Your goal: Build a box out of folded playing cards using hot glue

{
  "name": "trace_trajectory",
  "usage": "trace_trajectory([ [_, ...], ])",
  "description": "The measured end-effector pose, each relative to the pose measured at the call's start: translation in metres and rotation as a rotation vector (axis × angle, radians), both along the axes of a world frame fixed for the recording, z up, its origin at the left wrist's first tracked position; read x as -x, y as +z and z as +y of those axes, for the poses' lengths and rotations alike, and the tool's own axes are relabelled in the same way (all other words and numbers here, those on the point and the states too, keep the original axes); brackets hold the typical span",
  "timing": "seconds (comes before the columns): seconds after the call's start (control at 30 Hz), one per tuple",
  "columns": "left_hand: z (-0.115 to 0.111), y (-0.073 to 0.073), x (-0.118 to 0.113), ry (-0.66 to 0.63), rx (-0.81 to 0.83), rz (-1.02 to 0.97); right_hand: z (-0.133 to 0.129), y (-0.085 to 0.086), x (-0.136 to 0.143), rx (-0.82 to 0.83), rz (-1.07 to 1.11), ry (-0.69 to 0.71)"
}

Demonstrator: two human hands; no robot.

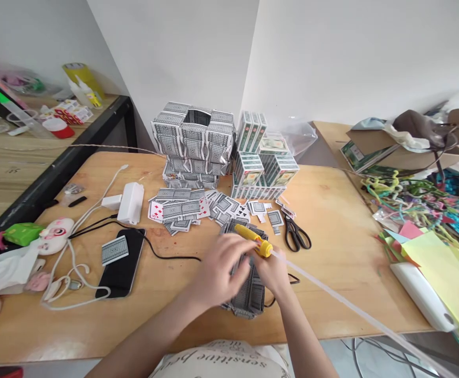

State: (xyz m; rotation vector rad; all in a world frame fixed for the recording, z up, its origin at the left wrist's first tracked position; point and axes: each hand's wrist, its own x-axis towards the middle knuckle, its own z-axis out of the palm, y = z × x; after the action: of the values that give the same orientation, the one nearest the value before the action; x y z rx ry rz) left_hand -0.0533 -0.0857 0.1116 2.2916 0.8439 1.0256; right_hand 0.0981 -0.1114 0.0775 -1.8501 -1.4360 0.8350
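My right hand (272,270) is closed on a yellow glue gun (249,236), with a long translucent glue stick (332,290) running out of its back towards the lower right. Under both hands sits a box-like piece built from folded grey-backed playing cards (249,304), partly covered by them. Slightly blurred, my left hand (221,270) reaches over that piece; its fingers are bent, the thumb stands apart, and the fingertips are close to the glue gun. I see nothing held in it. Loose playing cards (182,210) lie scattered just beyond, beside black scissors (295,233).
A large card-built structure (194,142) stands against the wall, with stacked card packs (267,168) to its right. On the left are a black phone (123,273) with a card on it, a white adapter (131,203) and cables. Coloured paper (438,268) lies at the right edge.
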Motion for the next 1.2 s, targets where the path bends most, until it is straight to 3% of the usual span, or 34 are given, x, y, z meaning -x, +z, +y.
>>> trace_trajectory([
  [0.1,0.011,-0.023,0.017,0.264,0.147,0.158,0.009,-0.002,-0.001,0.001,-0.073,-0.045],
  [0.17,0.015,-0.036,0.022,0.325,0.244,0.223,0.014,-0.003,0.000,-0.006,-0.102,-0.054],
  [0.27,0.017,-0.047,0.023,0.318,0.378,0.246,0.020,-0.004,0.004,-0.024,-0.068,-0.027],
  [0.47,0.017,-0.048,0.019,0.259,0.462,0.255,0.025,-0.006,0.007,-0.033,0.012,0.001],
  [0.73,0.018,-0.050,0.020,0.257,0.476,0.264,0.024,-0.008,0.006,-0.023,-0.064,0.029],
  [1.2,0.018,-0.047,0.020,0.247,0.470,0.284,0.024,0.002,0.005,0.020,-0.002,-0.005],
])
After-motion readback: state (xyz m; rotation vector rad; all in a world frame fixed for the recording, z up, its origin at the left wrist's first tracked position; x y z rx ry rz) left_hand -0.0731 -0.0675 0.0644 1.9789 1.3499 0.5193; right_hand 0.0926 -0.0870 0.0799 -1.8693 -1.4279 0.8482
